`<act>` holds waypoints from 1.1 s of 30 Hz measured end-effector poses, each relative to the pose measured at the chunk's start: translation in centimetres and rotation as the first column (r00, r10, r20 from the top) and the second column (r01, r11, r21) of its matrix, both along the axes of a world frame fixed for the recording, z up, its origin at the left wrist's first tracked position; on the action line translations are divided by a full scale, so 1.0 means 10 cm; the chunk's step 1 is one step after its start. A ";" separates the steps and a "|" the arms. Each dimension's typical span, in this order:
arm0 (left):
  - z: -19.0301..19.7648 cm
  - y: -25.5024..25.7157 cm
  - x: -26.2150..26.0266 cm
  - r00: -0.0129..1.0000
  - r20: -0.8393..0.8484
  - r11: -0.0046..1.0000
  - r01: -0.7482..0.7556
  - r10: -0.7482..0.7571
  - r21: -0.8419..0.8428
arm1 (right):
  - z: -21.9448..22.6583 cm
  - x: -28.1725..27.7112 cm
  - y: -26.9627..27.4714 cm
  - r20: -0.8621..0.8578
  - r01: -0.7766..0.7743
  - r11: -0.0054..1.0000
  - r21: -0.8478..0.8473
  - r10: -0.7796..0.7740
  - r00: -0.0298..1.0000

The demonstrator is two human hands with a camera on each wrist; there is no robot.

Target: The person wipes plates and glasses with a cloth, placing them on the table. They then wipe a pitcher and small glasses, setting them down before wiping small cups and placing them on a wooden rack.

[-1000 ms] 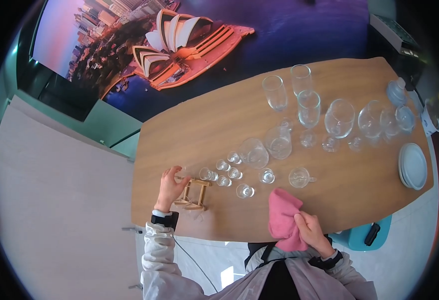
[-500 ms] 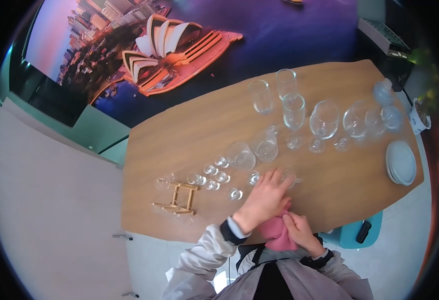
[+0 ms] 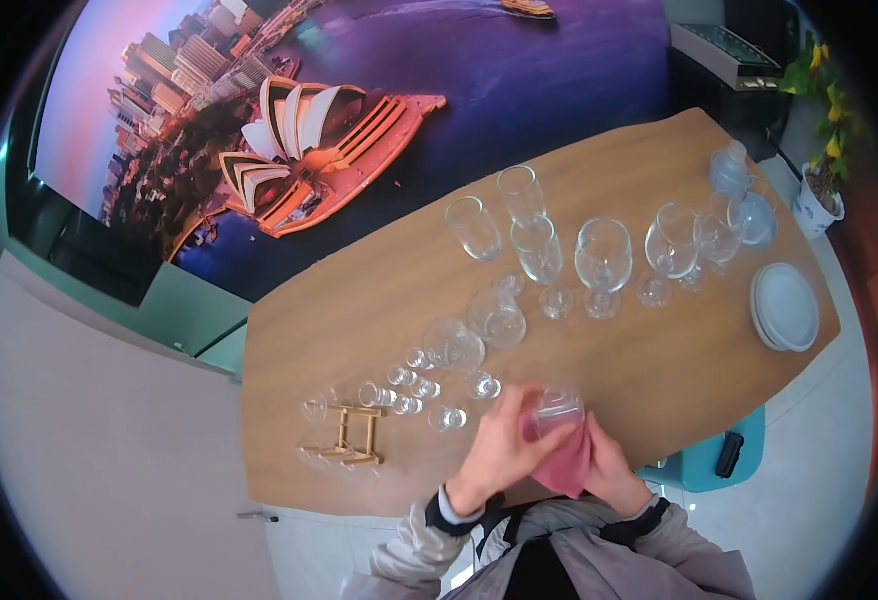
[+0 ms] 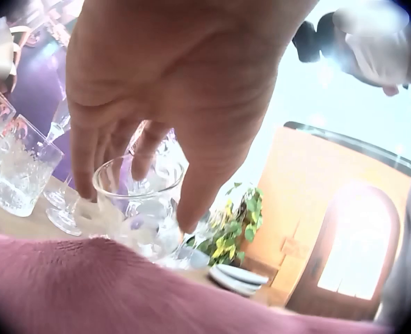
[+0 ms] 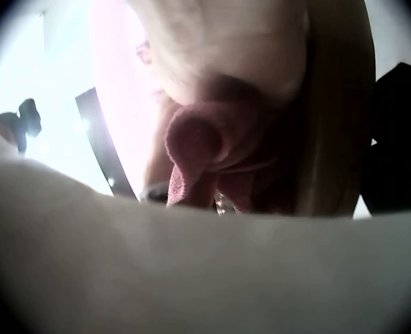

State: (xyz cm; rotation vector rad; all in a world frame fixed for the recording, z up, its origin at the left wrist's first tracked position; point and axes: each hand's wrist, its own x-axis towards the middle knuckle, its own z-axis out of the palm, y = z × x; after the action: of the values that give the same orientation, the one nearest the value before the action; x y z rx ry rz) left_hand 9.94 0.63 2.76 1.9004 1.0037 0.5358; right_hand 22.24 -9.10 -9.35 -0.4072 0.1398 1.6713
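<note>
My left hand (image 3: 504,445) holds a small clear glass cup (image 3: 560,402) in front of my body, over the table's near side. In the left wrist view, its fingers and thumb reach down around the rim of the glass cup (image 4: 139,198). My right hand (image 3: 614,468) grips a pink cloth (image 3: 567,470), which bunches up against the underside of the cup. The right wrist view shows folds of the cloth (image 5: 198,139) under the hand; the fingertips are hidden there.
Several shot glasses (image 3: 424,387) and two wider glasses (image 3: 454,345) stand left of centre on the wooden table (image 3: 349,320). A small wooden rack (image 3: 361,435) with glasses sits at left. Tall tumblers (image 3: 474,230) and stemmed glasses (image 3: 604,255) line the back; stacked white plates (image 3: 787,307) lie right.
My left hand has left the wooden rack, crossed to the right and taken hold of the glass cup. The cup has come off its spot on the table to the pink cloth.
</note>
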 end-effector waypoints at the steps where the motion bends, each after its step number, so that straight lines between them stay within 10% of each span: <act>1: -0.06 -0.08 -0.03 1.000 0.000 1.000 0.001 -0.001 0.004 | 0.11 0.04 0.04 0.000 0.001 1.000 0.004 -0.001 1.000; 5: -0.25 -0.40 -0.07 1.000 -0.022 0.928 -0.012 0.022 0.372 | 0.25 0.01 0.05 0.033 -0.026 0.995 0.092 0.024 0.999; 7: -0.19 -0.47 -0.10 0.982 -0.183 0.912 0.039 0.041 0.409 | 0.20 -0.04 -0.01 0.366 0.031 0.999 0.045 -0.045 0.929; 9: -0.12 -0.47 -0.15 0.974 -0.227 0.960 0.052 0.012 0.277 | 0.22 -0.03 -0.05 0.536 0.029 0.999 0.038 -0.045 0.843; 11: -0.03 -0.44 -0.13 0.975 -0.190 0.949 0.056 -0.119 -0.311 | 0.37 0.03 -0.06 0.924 -0.129 0.955 0.268 -0.216 0.316; 14: -0.28 -0.43 -0.27 0.989 0.119 0.884 0.135 -0.090 -0.447 | 0.46 0.13 -0.05 0.949 -0.222 0.928 0.299 -0.264 0.174; 18: -0.34 -0.36 -0.35 0.855 0.465 0.820 0.087 0.230 -0.566 | 0.44 0.04 -0.14 0.916 -0.161 0.969 0.189 -0.114 0.385; 20: -0.31 -0.33 -0.33 0.846 0.504 0.914 0.054 0.172 -0.402 | 0.41 -0.09 -0.13 0.705 0.127 0.988 0.086 -0.150 0.694; 23: -0.31 -0.33 -0.37 0.904 0.424 0.987 0.008 0.060 -0.158 | 0.53 -0.07 -0.15 0.562 0.204 0.978 0.033 -0.187 0.806; 25: -0.30 -0.29 -0.40 0.974 0.172 0.949 0.091 -0.148 0.302 | 0.48 -0.05 -0.15 0.586 0.175 0.982 0.076 -0.186 0.789; 28: -0.39 -0.30 -0.39 0.982 0.174 0.930 0.007 -0.075 0.366 | 0.55 -0.07 -0.17 0.597 0.126 0.989 0.079 -0.148 0.788; 33: -0.42 -0.38 -0.43 0.981 0.194 0.965 -0.068 0.018 0.254 | 0.45 -0.16 -0.15 0.912 -0.079 0.971 0.224 -0.181 0.369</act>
State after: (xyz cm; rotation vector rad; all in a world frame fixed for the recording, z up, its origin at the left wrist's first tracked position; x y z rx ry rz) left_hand 5.59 -3.12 -1.41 2.0132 0.8847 0.8946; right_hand 20.68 -10.64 -4.87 -1.1133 -0.9093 1.1290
